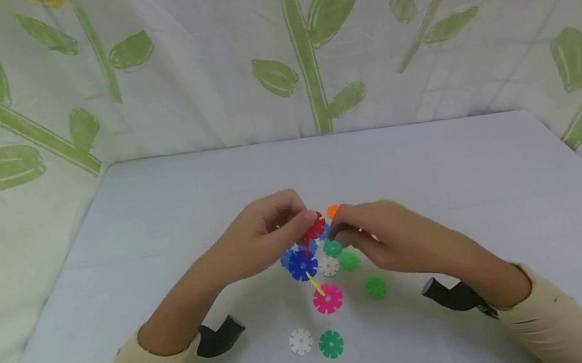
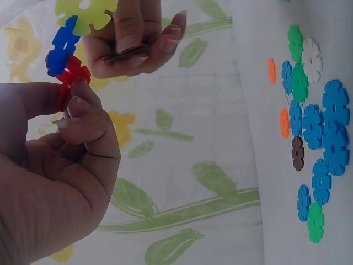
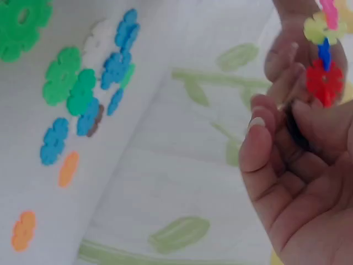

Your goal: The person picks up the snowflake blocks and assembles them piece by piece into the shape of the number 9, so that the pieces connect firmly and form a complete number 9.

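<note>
My left hand [image 1: 265,233] pinches a red notched snowflake disc [image 1: 316,226] between thumb and fingers. Joined to it in a chain are a dark blue disc [image 1: 302,265], a yellow disc [image 1: 315,283] seen nearly edge-on, and a pink disc [image 1: 328,298]. Just to the right, my right hand [image 1: 397,237] has its fingers curled and pinches a dark disc [image 3: 297,128], mostly covered by thumb and fingers. In the left wrist view the dark disc [image 2: 128,53] shows edge-on under the fingertips. A gap separates it from the red disc.
Loose discs lie on the pale table [image 1: 159,215] under and around the hands: several blue discs [image 2: 335,148], green discs [image 1: 376,286], a white disc [image 1: 301,341], a teal disc [image 1: 331,344] and an orange disc [image 1: 333,211]. A flower-patterned cloth [image 1: 192,64] hangs behind the table.
</note>
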Tool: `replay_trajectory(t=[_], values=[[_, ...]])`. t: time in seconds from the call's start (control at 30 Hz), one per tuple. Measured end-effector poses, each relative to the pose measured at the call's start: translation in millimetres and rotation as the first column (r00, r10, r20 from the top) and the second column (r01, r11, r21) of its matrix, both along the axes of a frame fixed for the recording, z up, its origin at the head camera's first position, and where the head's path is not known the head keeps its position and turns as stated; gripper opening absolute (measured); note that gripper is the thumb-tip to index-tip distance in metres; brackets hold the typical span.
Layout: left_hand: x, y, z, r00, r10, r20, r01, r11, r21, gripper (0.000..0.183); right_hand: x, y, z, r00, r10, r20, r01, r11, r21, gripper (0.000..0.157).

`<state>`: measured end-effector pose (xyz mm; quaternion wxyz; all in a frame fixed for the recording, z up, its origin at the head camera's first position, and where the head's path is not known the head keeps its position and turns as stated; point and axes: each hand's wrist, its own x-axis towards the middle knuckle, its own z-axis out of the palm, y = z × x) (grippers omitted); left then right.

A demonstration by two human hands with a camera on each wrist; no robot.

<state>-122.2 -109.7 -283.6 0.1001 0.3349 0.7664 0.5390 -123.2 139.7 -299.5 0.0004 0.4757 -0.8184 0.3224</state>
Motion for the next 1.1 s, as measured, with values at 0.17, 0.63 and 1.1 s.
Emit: replay_trajectory(t=[0.17, 0.63, 1.1], values=[[1.8, 2.0, -0.7, 0.999, -0.047, 0.013, 0.046, 0.998, 0.035, 0.013, 4.5, 4.2, 10.7, 0.999, -0.033, -0.013, 0.032, 0.996, -0.081, 0.023], [4.4, 2.1, -2.7, 0.971, -0.185, 0.153, 0.158, 0.973, 0.171, 0.017, 9.0, -2.3, 10.8, 0.991, -0.023, -0.131, 0.004, 0.990, -0.140, 0.026], [12.4, 7.7, -1.0, 0.962, -0.202, 0.185, 0.160, 0.963, 0.216, 0.017, 19.6, -6.1, 13.0, 0.927, -0.044, -0.373, -0.031, 0.981, -0.192, 0.025]])
